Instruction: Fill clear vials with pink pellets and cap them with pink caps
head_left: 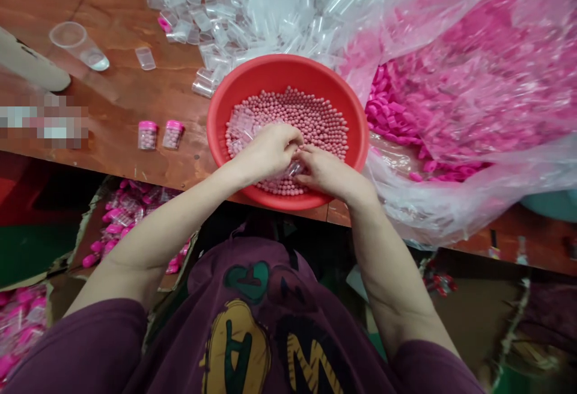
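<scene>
A red basin (288,203) holds many small pink beads (322,120). Both my hands are low inside it, close together over the beads. My left hand (270,148) is closed with its fingertips curled down, and what lies in them is hidden. My right hand (327,171) has its fingers bent round a small clear plastic bottle (295,169), near the left fingertips. More clear bottles (242,126) lie on the beads beside my left hand, at the basin's left side.
Two filled bottles with pink caps (147,135) stand left of the basin. Behind it is a heap of clear bottles (279,9). A plastic bag of pink caps (451,81) lies at right. A clear cup (79,45) lies far left. Below the table edge, a carton (90,213) holds filled bottles.
</scene>
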A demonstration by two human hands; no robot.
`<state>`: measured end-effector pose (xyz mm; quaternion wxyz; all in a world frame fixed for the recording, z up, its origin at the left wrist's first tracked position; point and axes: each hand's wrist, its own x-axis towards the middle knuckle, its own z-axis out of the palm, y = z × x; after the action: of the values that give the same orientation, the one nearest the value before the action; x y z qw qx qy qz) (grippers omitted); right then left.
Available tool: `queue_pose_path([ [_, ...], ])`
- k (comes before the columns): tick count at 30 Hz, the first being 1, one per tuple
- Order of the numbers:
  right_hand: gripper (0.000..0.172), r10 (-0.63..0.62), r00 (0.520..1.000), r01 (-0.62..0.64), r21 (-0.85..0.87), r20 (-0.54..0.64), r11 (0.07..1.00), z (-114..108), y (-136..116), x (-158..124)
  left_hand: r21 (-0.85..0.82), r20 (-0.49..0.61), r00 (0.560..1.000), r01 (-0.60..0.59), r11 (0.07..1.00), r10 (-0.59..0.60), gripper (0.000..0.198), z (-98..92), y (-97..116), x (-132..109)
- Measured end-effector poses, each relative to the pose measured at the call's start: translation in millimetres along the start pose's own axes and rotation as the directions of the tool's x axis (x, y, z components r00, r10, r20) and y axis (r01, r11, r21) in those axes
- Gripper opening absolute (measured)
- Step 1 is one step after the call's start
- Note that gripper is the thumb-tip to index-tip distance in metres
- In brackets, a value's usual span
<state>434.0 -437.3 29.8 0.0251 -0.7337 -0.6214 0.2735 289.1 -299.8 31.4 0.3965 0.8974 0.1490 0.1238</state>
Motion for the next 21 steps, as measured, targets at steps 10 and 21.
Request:
queue_pose_path([
  [10,0.053,0.235,0.905,0.128,0.754,-0.354,0.645,-1.9,15.1,-18.7,-0.259,-0.014,0.994,0.098,0.961,-0.105,0.048,15.0,-5.4,8.3],
  [21,0.038,0.27,0.946,0.17,0.983,-0.181,0.063,-0.5,3.5,-4.1,-0.149,-0.336,0.942,-0.027,0.988,-0.025,0.032,40.9,6.2,16.4],
])
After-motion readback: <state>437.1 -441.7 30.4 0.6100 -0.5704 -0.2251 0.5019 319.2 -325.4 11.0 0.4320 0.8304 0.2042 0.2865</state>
